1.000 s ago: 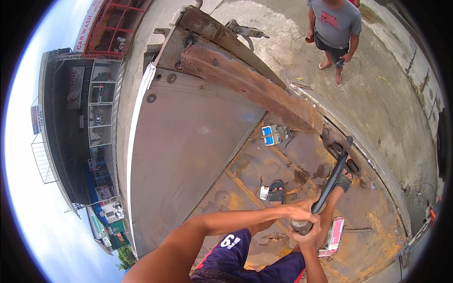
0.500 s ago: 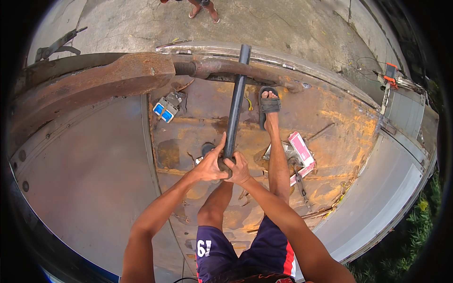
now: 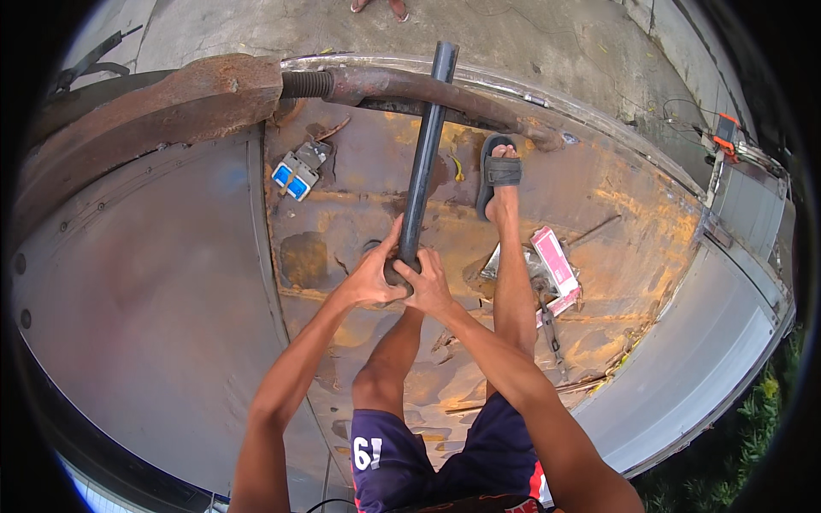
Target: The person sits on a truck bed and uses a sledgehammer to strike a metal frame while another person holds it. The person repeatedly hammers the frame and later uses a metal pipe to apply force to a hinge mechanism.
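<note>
A long black pipe point(image 3: 422, 171) slants away from me, its far end crossing above a rusty rod point(image 3: 385, 87). At its near end, a dark rounded piece point(image 3: 398, 272) sits between my hands; what it is, I cannot make out. My left hand point(image 3: 373, 275) grips this end from the left, its index finger stretched along the pipe. From the right, my right hand point(image 3: 430, 287) closes on the same end, thumb laid across the dark piece. The fingers beneath are partly hidden.
A rusty beam point(image 3: 171, 111) with a threaded section point(image 3: 306, 85) spans the far left. On the rusty metal floor point(image 3: 599, 197) lie a grey-and-blue block point(image 3: 296, 178), a pink-and-white box point(image 3: 554, 259) and a chain point(image 3: 552, 333). Grey panels flank both sides. A person's feet point(image 3: 380, 7) show beyond.
The view has shifted slightly, so the beam and pipe sit higher in the picture. Both hands keep their hold on the pipe's near end.
</note>
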Demonstrator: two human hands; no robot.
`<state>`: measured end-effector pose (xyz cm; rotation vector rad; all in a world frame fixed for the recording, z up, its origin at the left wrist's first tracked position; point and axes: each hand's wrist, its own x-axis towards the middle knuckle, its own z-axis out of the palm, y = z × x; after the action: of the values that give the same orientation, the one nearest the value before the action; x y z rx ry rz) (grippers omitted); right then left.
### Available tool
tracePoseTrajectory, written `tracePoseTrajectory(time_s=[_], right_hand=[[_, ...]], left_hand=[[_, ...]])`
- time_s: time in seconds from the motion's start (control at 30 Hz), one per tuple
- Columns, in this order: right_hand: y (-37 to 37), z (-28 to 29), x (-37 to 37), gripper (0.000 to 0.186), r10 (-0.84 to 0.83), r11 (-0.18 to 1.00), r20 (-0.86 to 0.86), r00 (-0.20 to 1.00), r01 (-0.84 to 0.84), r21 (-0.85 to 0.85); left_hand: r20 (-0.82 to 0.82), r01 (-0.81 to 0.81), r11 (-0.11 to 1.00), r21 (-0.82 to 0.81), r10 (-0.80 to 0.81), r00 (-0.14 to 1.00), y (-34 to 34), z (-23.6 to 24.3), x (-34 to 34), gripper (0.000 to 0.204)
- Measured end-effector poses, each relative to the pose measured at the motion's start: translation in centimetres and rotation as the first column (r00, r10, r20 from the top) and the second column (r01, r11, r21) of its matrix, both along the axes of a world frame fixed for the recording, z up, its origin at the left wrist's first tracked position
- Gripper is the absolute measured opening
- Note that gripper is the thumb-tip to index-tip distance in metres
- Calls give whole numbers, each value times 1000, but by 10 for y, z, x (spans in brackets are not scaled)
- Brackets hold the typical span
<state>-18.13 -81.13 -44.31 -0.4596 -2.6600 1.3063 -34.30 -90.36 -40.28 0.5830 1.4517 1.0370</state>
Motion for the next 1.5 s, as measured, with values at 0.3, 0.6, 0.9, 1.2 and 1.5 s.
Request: tracePoseTrajectory(time_s=[0.3,0.6,0.9,1.2,1.5], right_hand=[[30,195,81,75,190,952,329,925,-93,-290],[117,280,47,82,444,853,442,779,-218,-473],[116,169,-42,82,544,821,602,584,-519,-238],[46,-7,-73,80,384,736,774,503,-673,71],[-1,-166,-26,76,292,642,819,494,-735,215]], left_hand=[[295,-29,993,-115,62,953,-2,151,81,119],[547,-248,841,-481,509,665,49,227,105,96],[162,-694,253,-675,967,195,29,157,112,66],[-44,-777,58,-627,993,110,-58,116,217,53],[150,-730,348,-589,934,325,-87,77,188,49]])
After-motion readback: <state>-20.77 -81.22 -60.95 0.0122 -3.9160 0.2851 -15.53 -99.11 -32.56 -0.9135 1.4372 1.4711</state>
